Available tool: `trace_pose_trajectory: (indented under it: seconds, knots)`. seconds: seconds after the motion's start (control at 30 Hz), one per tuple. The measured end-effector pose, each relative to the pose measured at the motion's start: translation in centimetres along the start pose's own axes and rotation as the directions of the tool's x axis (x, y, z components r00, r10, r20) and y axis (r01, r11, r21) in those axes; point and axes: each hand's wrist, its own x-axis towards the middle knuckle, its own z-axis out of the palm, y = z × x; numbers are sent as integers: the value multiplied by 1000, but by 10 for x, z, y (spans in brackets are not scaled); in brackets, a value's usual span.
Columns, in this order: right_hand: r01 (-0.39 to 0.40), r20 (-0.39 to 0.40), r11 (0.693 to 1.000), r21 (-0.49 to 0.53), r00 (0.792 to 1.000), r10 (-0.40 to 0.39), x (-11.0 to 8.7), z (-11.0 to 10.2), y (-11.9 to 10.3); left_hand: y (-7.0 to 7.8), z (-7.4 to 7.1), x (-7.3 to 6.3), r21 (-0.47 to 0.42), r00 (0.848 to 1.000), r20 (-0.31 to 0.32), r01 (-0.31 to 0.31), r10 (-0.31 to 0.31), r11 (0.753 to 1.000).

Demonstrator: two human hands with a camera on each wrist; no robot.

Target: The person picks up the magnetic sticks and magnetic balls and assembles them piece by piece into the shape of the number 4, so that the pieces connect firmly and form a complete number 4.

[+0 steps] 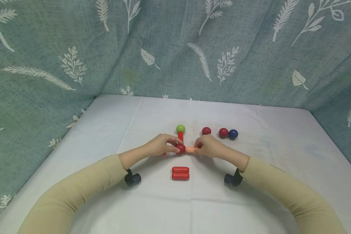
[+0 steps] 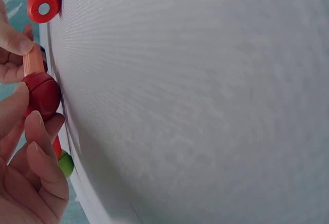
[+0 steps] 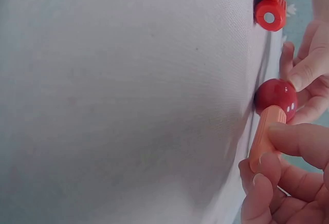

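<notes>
Between thumb and fingers my left hand (image 1: 162,145) holds a glossy red ball (image 1: 181,149). My right hand (image 1: 211,146) pinches a ribbed light-orange rod (image 3: 268,134), whose end meets the ball's right side. From that ball a red rod (image 1: 180,136) runs back to a green ball (image 1: 180,129). The tip of another reddish rod (image 1: 164,154) shows under the left hand; the rest of it is hidden. In the left wrist view, the ball (image 2: 43,96) has a groove line across it, and the orange rod (image 2: 34,60) touches it.
Two red rods (image 1: 180,173) lie side by side nearer the front, with holes in their ends. Behind the right hand sits a red ball (image 1: 206,130); farther right, another red ball (image 1: 223,132) touches a blue ball (image 1: 233,134). A white cloth (image 1: 134,211) covers the table.
</notes>
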Motion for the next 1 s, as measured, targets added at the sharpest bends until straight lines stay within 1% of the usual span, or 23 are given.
trace_pose_trajectory:
  seconds: [0.23,0.33,0.5,0.63,0.7,0.8,0.87,0.93,1.0]
  knots:
    - [-27,3,1000,-1,1000,27,-1,-1,3,-2,1,2,1,1000,-7,-16,16,1000]
    - [-35,-23,999,-22,999,35,-5,-8,4,-1,1,1,11,1000,-12,-13,13,1000]
    - [-13,-75,997,-70,997,8,-14,-23,7,0,1,1,31,1000,-20,-11,11,999]
    - [-27,-86,998,-50,996,22,-20,-30,12,1,1,0,34,1000,-22,-10,11,999]
    - [-40,-111,998,-43,993,35,-20,-34,17,1,1,0,25,1000,-20,3,-3,1000]
    - [-58,-175,998,-39,983,50,-18,-40,24,2,1,0,9,1000,-16,23,-23,1000]
    - [-64,-211,996,-56,976,50,-14,-43,29,2,1,0,3,999,-17,31,-31,999]
    - [-70,-218,995,-72,974,53,-9,-46,33,2,1,0,1,999,-18,33,-33,999]
    - [-85,-193,993,-78,979,69,-2,-47,36,2,1,0,0,999,-15,31,-31,1000]
